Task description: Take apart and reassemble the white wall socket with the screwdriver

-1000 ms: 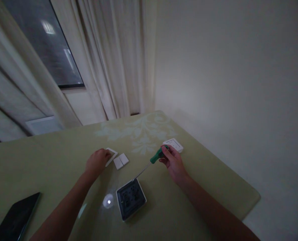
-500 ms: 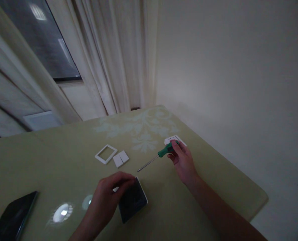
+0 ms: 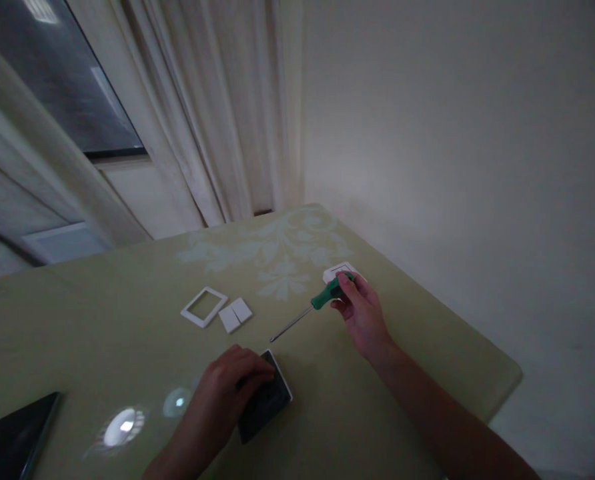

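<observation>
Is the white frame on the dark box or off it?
Off. The frame lies flat on the table, with a gap between it and the box, where the left hand is.

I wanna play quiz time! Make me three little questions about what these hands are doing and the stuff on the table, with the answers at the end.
1. True or false: the right hand holds the green-handled screwdriver.
2. Which thing is nearest the left hand?
A) the curtain
B) the dark box
C) the flat black device
3. Fill the gap: the white split square lies beside an open white ____.

Key: 1 true; 2 B; 3 frame.
</observation>
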The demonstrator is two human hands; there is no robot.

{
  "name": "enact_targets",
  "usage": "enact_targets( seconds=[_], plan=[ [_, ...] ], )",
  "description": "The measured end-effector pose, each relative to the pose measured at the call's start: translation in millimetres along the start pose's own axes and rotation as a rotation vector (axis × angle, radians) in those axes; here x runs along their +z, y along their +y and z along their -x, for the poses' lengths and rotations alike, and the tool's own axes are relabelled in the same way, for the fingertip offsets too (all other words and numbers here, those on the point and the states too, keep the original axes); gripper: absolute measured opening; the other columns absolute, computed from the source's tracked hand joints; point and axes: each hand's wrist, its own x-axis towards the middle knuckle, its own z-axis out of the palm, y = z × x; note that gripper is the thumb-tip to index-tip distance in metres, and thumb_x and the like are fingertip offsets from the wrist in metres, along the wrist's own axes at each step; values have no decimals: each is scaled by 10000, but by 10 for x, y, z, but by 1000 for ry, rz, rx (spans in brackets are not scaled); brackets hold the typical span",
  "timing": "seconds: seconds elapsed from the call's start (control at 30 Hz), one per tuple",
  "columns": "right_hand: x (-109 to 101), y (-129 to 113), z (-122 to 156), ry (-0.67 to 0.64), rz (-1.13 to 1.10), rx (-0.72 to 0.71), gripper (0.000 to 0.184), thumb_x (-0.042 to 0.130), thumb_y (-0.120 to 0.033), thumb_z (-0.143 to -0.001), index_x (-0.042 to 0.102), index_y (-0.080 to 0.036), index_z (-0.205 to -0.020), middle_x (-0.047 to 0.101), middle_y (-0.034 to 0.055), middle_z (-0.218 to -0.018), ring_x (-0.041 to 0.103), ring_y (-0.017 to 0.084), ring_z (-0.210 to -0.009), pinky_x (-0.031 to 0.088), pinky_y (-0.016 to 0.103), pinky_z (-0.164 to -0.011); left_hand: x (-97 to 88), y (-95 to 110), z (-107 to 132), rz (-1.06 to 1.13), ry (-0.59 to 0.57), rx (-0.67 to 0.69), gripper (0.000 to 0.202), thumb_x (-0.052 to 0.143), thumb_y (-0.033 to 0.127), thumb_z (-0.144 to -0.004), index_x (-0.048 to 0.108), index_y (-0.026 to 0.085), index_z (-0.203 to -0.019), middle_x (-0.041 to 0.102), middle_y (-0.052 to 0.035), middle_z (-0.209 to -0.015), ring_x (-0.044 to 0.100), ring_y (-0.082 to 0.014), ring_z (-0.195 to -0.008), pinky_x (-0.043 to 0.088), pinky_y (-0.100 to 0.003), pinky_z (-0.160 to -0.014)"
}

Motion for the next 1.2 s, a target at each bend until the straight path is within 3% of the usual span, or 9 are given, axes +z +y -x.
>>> enact_targets(
  seconds=[0.4, 0.63, 1.2],
  plan=[
    [8, 35, 23, -11, 19, -16, 435, 1021, -527, -649, 794, -251, -898, 712, -23, -837, 672, 126, -694, 554, 203, -538, 54, 121, -46, -172, -81, -23, 209, 680, 128, -964, 822, 280, -943, 814, -20, -915, 739, -235, -885, 560, -369, -823],
    [7, 29, 22, 0, 17, -27, 421, 1012, -518, -661, 788, -250, -896, 718, -22, -844, 681, 128, -696, 556, 201, -540, 77, 161, -11, -241, -47, -100, 180, 728, 129, -927, 814, 283, -892, 790, -11, -855, 718, -246, -855, 532, -374, -784],
    [32, 9, 40, -5, 21, -32, 435, 1010, -521, -663, 781, -241, -905, 725, -26, -836, 687, 125, -688, 551, 201, -533, 155, 177, 53, -308, -30, -28, 163, 694, 173, -995, 789, 265, -901, 787, -30, -902, 692, -265, -868, 535, -406, -804]
  ],
)
